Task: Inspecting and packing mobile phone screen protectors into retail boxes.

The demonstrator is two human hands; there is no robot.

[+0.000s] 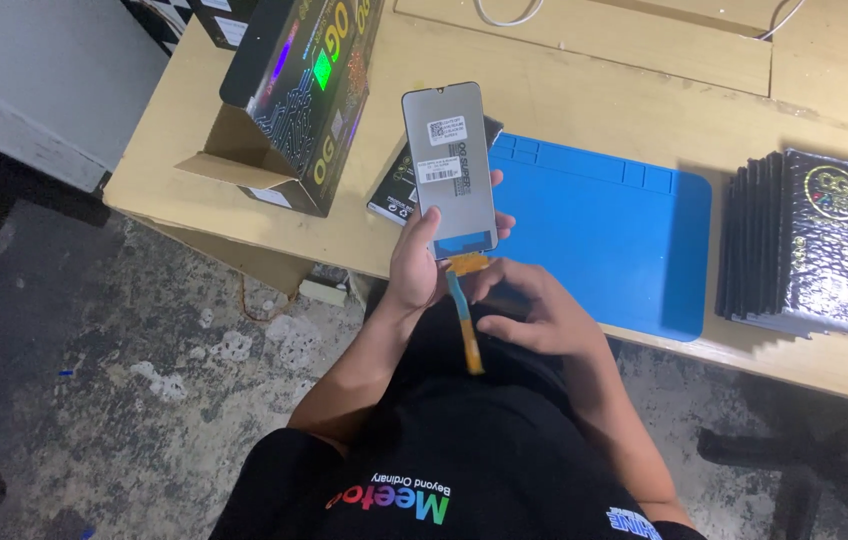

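Observation:
My left hand [417, 262] holds a grey phone screen panel [450, 165] upright by its lower end, back side toward me, with white stickers on it. An orange and teal flex ribbon [464, 315] hangs down from the panel's bottom edge. My right hand [534, 315] sits just below the panel, its fingers pinching the ribbon near where it leaves the panel. Both hands are in front of the table's near edge, above my lap.
A blue work mat [614, 230] lies on the wooden table [584, 100]. A dark open cardboard box [294, 90] stands at the left, a flat dark package [399, 190] behind the panel. A stack of dark bubble-wrap pouches [804, 245] stands at the right. Concrete floor lies at the left.

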